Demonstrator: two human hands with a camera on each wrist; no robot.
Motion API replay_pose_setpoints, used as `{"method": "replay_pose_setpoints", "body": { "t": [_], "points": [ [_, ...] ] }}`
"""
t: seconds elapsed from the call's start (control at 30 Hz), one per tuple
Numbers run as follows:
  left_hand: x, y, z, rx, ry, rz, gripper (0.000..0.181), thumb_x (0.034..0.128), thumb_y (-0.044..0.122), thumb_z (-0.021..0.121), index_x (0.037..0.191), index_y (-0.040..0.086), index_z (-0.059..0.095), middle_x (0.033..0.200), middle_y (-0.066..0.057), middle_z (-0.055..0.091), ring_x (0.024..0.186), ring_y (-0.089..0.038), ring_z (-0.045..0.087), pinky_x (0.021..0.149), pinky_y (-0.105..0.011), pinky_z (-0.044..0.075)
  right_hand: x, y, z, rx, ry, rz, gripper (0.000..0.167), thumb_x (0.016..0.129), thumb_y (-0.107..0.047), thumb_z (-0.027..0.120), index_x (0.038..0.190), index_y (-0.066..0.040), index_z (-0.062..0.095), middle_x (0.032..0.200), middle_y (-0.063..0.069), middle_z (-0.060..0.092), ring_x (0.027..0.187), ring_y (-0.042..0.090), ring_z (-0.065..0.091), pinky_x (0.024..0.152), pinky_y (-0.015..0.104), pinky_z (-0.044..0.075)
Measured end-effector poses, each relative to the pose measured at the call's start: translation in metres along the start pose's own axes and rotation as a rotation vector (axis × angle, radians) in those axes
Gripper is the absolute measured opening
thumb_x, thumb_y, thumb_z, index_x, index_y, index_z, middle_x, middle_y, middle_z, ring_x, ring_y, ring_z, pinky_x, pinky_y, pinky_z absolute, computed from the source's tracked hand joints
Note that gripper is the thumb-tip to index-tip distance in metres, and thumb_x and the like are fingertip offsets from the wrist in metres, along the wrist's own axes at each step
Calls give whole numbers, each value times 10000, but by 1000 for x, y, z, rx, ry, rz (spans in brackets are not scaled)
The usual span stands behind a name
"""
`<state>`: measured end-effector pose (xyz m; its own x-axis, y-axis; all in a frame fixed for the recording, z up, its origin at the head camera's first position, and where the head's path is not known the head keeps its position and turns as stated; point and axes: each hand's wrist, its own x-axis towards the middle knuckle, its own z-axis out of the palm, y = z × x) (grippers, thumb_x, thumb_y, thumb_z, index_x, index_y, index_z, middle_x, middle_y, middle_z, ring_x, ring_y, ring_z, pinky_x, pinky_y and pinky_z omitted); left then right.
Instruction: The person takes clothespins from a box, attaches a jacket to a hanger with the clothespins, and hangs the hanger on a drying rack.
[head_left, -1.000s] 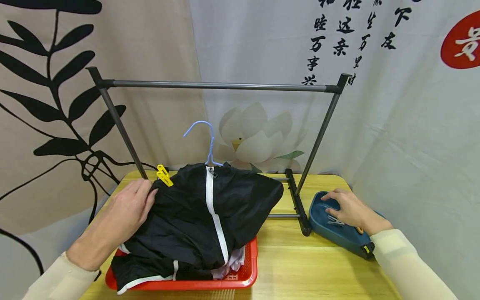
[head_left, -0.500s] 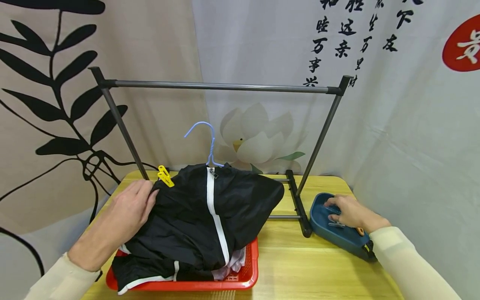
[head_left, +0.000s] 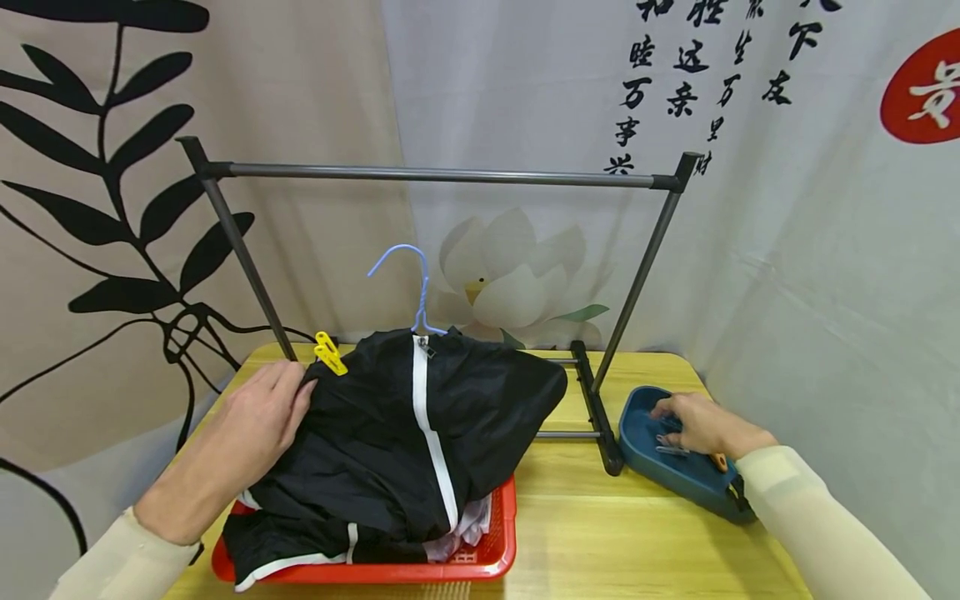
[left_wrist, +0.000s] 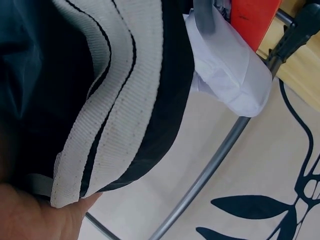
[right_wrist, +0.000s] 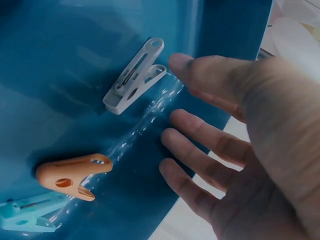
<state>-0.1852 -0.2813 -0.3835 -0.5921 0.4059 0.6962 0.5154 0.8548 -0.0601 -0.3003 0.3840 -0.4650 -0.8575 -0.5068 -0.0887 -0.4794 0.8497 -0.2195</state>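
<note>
Jacket (head_left: 360,442) on hanger (head_left: 424,285), yellow clip (head_left: 330,354) at 10 o'clock; not on rail (head_left: 442,173). Left hand (head_left: 258,417) pinches jacket; right hand (head_left: 701,422) spread, grey clip (right_wrist: 131,82) untaken.

Up-right of the gripping left hand (head_left: 255,412), black characters (head_left: 634,93) including 睦万事兴 are running down the backdrop (head_left: 787,292). Farther right, a red disc (head_left: 926,87) is probably showing 贵.

The black jacket (head_left: 367,425) hides much of the red basket (head_left: 506,525) and part of the blue hanger (head_left: 424,287).
</note>
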Motion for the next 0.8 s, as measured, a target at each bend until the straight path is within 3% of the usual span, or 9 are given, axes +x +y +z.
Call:
{"method": "replay_pose_setpoints", "body": {
  "t": [0.27,0.5,0.8],
  "points": [
    [0,-1,0,-2,8,13,318,912,-52,880,1033,29,597,868,-48,523,804,-214,517,676,-429,481,1,-1,-5,13,-34,-9,359,961,-35,940,1297,-1,820,1282,193,848,1184,426,820,975,561,693],
    [0,-2,-1,-2,16,35,203,1019,-28,786,1033,24,590,873,-66,531,799,-218,515,666,-424,476,3,-1,-7,15,-92,22,397,959,-45,947,1330,-6,811,1318,173,847,1237,435,808,1010,579,687],
    [0,-1,-1,1,2,26,300,930,-46,860,1038,26,590,871,-62,528,799,-211,515,665,-411,479,6,3,-4,22,-113,55,374,931,-83,984,1272,-60,831,1195,146,837,1078,326,812,916,509,705]
  ]
}}
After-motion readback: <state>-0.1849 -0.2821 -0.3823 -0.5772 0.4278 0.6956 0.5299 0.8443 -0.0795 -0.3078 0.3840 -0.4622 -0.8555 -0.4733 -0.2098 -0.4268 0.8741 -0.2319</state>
